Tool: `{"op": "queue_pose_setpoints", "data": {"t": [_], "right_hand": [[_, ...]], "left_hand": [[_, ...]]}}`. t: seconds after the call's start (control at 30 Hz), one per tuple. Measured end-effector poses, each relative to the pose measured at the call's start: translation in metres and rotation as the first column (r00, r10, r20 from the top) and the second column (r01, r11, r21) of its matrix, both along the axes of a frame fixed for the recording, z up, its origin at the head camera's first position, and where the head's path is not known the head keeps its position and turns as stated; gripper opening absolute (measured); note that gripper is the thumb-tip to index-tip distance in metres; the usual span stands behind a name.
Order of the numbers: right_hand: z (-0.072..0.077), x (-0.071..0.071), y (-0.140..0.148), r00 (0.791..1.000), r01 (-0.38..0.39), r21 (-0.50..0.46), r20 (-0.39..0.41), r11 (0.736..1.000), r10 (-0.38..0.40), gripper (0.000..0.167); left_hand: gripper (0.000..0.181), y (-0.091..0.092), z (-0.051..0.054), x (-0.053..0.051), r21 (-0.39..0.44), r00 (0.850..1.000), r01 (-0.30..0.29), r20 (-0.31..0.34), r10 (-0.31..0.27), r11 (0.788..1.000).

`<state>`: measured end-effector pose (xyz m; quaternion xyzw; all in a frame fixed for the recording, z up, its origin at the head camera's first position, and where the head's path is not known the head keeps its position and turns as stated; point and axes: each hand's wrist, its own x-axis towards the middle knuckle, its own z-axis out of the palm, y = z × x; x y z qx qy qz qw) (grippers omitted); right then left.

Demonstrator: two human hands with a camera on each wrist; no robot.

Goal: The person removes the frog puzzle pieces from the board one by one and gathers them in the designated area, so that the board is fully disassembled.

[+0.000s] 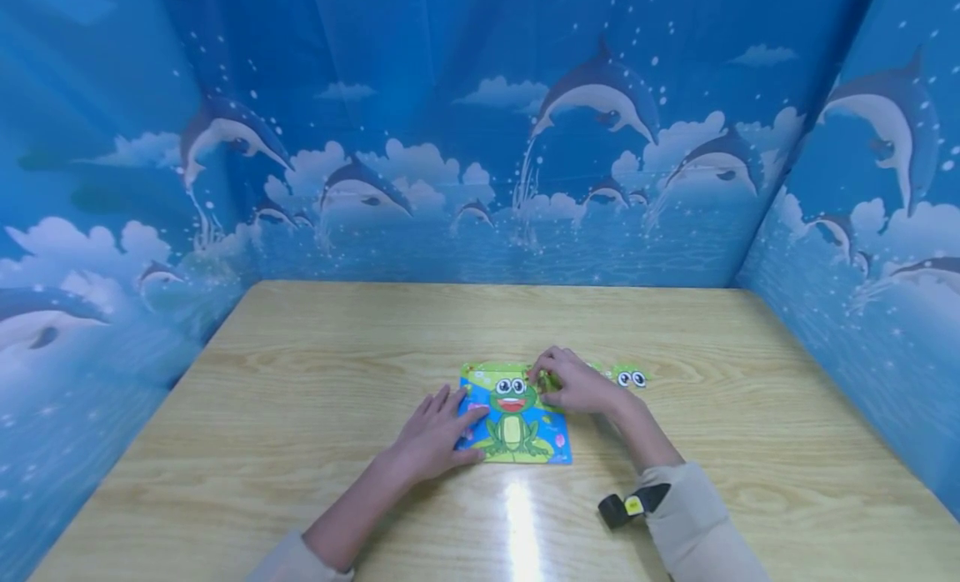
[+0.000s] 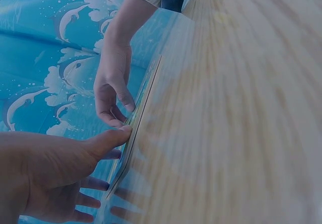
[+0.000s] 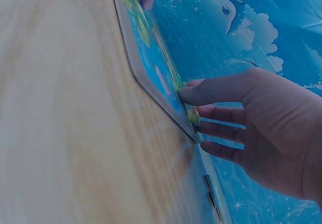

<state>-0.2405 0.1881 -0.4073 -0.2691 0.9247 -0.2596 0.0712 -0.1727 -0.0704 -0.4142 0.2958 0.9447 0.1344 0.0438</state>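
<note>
A flat board [image 1: 512, 432] with a green frog picture on blue lies on the table. The left hand [image 1: 438, 436] rests at its left edge, fingers spread and thumb along the lower left; in the left wrist view this hand [image 2: 55, 176] has its thumb on the board's rim. At the upper right corner, the right hand [image 1: 581, 388] bends its fingers and thumb round a small green piece [image 3: 193, 115], low over the board. The fingers partly hide that piece. The right hand [image 3: 271, 128] shows its thumb against the picture side.
Green pieces with a pair of cartoon eyes [image 1: 631, 378] lie just right of the right hand, partly hidden by it. The wooden table [image 1: 337, 357] is bordered by a blue dolphin-print curtain [image 1: 420, 148]. A black wrist strap with a small device [image 1: 615, 511] is on the right forearm.
</note>
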Motion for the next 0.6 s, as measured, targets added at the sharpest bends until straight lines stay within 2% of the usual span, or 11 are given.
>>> {"op": "queue_pose_setpoints", "data": {"t": [0.2,0.6], "right_hand": [[0.0017,-0.0014,0.0027,1.000,0.015,-0.023,-0.008,1.000,-0.015,0.038],[0.0027,-0.0044,0.0053,1.000,-0.014,-0.038,0.006,0.999,0.014,0.042]], "left_hand": [[0.059,-0.0001,0.0003,0.0001,0.008,1.000,0.001,0.011,-0.001,1.000],[0.059,0.0006,0.0010,-0.0001,-0.006,1.000,-0.005,0.009,0.005,1.000]]}}
